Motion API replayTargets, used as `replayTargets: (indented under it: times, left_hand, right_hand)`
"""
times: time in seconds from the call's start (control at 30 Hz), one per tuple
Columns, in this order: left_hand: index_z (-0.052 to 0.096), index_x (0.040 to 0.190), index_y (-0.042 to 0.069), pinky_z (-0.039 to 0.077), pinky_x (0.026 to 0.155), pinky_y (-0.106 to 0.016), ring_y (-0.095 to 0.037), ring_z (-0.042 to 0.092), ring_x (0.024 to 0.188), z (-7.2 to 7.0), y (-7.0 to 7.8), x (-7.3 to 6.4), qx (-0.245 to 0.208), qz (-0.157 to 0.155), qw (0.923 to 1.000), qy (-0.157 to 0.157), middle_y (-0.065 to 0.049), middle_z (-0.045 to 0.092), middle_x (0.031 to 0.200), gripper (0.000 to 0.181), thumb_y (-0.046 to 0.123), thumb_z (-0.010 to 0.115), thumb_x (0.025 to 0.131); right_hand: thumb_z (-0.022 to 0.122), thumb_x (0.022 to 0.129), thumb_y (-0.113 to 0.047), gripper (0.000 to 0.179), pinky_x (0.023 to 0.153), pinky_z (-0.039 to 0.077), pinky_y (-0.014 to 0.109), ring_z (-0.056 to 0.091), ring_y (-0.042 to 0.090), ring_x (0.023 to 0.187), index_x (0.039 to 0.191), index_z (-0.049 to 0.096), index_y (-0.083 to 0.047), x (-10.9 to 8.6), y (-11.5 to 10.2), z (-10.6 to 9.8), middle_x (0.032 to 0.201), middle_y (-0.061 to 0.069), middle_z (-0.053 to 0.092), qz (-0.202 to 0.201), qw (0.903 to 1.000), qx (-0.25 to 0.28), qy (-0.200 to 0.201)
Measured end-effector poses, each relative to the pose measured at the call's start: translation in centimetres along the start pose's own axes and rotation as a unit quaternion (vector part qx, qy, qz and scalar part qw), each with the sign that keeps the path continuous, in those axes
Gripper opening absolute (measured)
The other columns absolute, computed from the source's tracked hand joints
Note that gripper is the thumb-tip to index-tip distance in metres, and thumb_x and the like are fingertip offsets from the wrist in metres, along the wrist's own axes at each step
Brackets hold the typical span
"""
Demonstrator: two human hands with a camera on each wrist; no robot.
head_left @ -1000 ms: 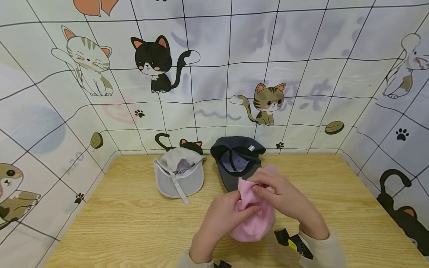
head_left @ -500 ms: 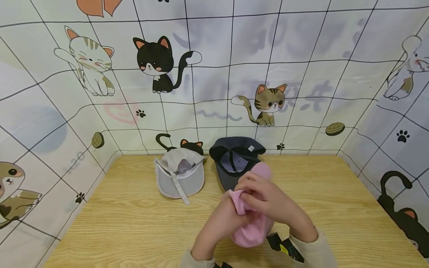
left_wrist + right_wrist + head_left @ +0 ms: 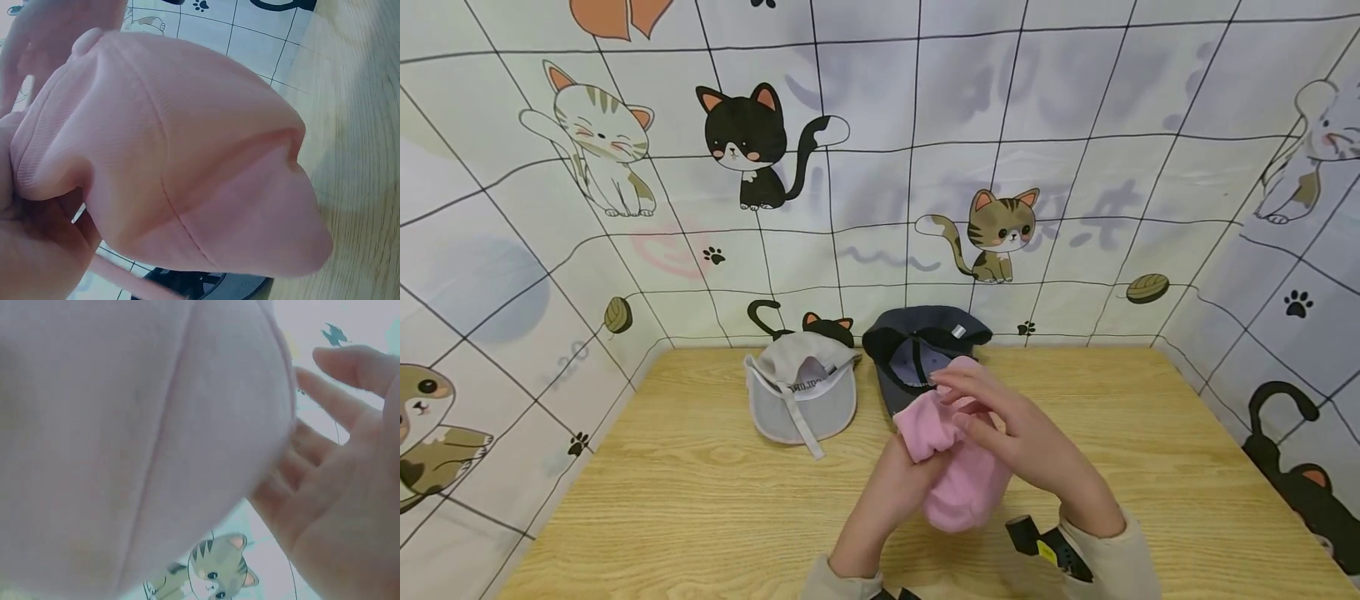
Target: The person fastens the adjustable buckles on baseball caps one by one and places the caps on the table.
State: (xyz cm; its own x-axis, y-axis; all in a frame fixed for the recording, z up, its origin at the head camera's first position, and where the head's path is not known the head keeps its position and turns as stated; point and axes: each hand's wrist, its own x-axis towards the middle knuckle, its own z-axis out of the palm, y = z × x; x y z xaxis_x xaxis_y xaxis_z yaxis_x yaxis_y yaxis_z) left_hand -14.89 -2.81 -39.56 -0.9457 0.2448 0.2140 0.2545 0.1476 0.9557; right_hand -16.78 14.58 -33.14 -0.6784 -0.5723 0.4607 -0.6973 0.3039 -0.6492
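While the left hand (image 3: 901,477) grips the pink cap (image 3: 968,492) above the table (image 3: 685,508), the right hand (image 3: 1028,435) has its fingers spread apart beside it; beyond lie the dark cap (image 3: 919,323) and, farther left, the grey cap (image 3: 805,404).

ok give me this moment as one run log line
left grip: holds pink cap | right grip: loose, at pink cap | gray cap, dark cap: on table, side by side

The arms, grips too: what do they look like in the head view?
The left grip and right grip are bare, ungloved. The left sleeve and right sleeve are beige. A black device with a yellow label sits by the right sleeve; a black piece partly shows by the left.
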Motion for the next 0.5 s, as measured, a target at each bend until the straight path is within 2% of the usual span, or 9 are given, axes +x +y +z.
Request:
replayTargets:
  times: [0.13,0.27,0.37,0.5]
  left_hand:
    - [0.054,0.112,0.009,0.045,0.078,-0.030,-0.013,0.054,0.089,0.1,-0.1,-0.1,-0.002,-0.023,0.9994,0.025,-0.002,0.058,0.101,0.036,0.026,0.064,0.082]
    - [0.054,0.109,0.009,0.043,0.081,-0.030,-0.013,0.052,0.090,0.1,-0.2,-0.2,-0.003,-0.021,0.9988,0.045,-0.002,0.057,0.101,0.033,0.026,0.064,0.082]
    - [0.056,0.104,0.008,0.043,0.080,-0.029,-0.012,0.052,0.087,0.1,-0.1,-0.1,-0.015,-0.022,0.9978,0.061,-0.001,0.057,0.098,0.029,0.026,0.064,0.082]
    - [0.056,0.097,0.007,0.044,0.077,-0.029,-0.012,0.052,0.083,0.1,0.2,-0.1,-0.032,-0.039,0.9943,0.093,-0.001,0.057,0.092,0.030,0.031,0.065,0.081]
  right_hand:
    - [0.048,0.093,-0.013,0.041,0.086,0.043,0.029,0.050,0.011,0.107,0.132,0.042,-0.025,-0.5,0.9,-1.1,0.127,-0.002,0.048,0.061,0.9973,-0.003,0.042]
    - [0.046,0.094,-0.017,0.035,0.085,0.043,0.026,0.051,0.012,0.106,0.129,0.044,-0.024,-1.0,2.2,-2.1,0.122,-0.002,0.051,0.106,0.9911,0.020,0.078]
    - [0.045,0.094,-0.020,0.033,0.084,0.045,0.027,0.052,0.015,0.104,0.127,0.046,-0.023,-1.3,3.2,-2.5,0.120,-0.004,0.051,0.126,0.9869,0.038,0.093]
    - [0.045,0.094,-0.024,0.032,0.082,0.047,0.032,0.053,0.017,0.103,0.126,0.046,-0.021,-1.4,4.3,-2.7,0.120,-0.003,0.050,0.144,0.9831,0.053,0.099]
